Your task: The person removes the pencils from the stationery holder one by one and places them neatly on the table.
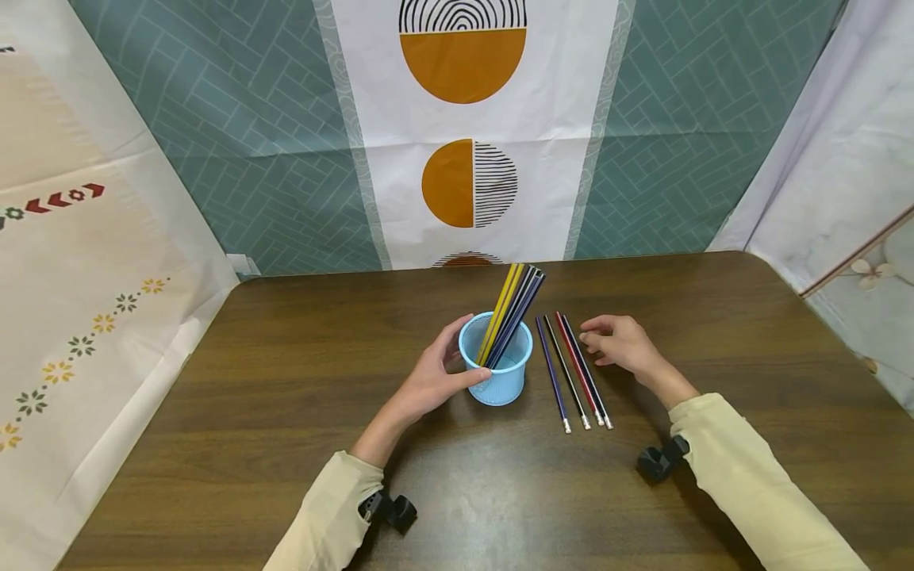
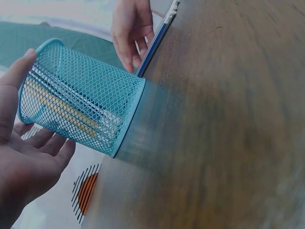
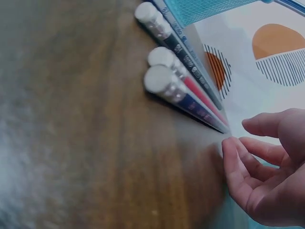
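Observation:
A light blue mesh pencil cup (image 1: 500, 388) stands upright on the table. My left hand (image 1: 437, 369) holds its left side, thumb at the near rim and fingers around the far side. Yellow pencils (image 1: 501, 312) and several dark pencils (image 1: 522, 311) lean inside it towards the far right. To the right of the cup lie a blue pencil (image 1: 551, 371), a black pencil (image 1: 566, 373), a red pencil (image 1: 577, 366) and a dark navy pencil (image 1: 589, 377), white erasers facing me. Just right of these, my right hand (image 1: 620, 342) hovers with loosely bent fingers, holding nothing.
The brown wooden table (image 1: 300, 412) ends at a patterned cloth (image 1: 471, 174) hung behind its far edge. Light cloths hang at the left and right sides. A small black wrist camera (image 1: 389, 511) is strapped to the left sleeve, another (image 1: 660, 460) to the right.

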`<state>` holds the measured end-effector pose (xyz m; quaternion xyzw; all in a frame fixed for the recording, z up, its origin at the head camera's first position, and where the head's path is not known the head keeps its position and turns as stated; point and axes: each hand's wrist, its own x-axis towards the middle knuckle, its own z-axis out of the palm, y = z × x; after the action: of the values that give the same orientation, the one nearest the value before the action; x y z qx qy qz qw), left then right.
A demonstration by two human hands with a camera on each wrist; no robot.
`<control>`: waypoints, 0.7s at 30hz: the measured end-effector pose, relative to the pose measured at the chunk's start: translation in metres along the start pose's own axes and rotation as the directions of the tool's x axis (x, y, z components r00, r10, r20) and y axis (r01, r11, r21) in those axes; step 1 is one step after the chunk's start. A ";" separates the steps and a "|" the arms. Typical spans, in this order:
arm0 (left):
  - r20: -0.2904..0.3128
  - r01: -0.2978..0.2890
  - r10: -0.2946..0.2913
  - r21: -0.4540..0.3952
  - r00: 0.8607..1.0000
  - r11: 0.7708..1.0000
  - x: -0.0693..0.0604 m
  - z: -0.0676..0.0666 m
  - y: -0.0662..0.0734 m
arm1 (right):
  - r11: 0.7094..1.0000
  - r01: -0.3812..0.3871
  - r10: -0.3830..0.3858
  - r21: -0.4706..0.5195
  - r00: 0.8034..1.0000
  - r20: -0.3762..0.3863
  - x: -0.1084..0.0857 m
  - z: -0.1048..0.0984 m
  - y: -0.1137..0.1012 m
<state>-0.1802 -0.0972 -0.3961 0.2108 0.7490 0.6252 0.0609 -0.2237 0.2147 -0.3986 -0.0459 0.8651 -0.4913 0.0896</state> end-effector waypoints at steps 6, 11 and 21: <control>-0.003 0.002 -0.002 0.002 1.000 1.000 0.000 0.001 0.001 | 1.000 0.018 -0.018 0.000 1.000 0.001 -0.001 -0.004 -0.006; -0.006 0.004 -0.004 0.005 1.000 1.000 0.000 0.001 0.001 | 0.999 0.038 -0.038 -0.008 0.999 0.005 0.001 -0.005 -0.010; -0.008 -0.004 0.004 -0.001 1.000 1.000 0.000 0.001 0.001 | 0.993 0.079 -0.085 0.082 0.994 0.070 -0.002 0.000 -0.030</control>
<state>-0.1796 -0.0959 -0.3959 0.2098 0.7486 0.6264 0.0567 -0.2220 0.1997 -0.3725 -0.0958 0.8384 -0.5266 0.1026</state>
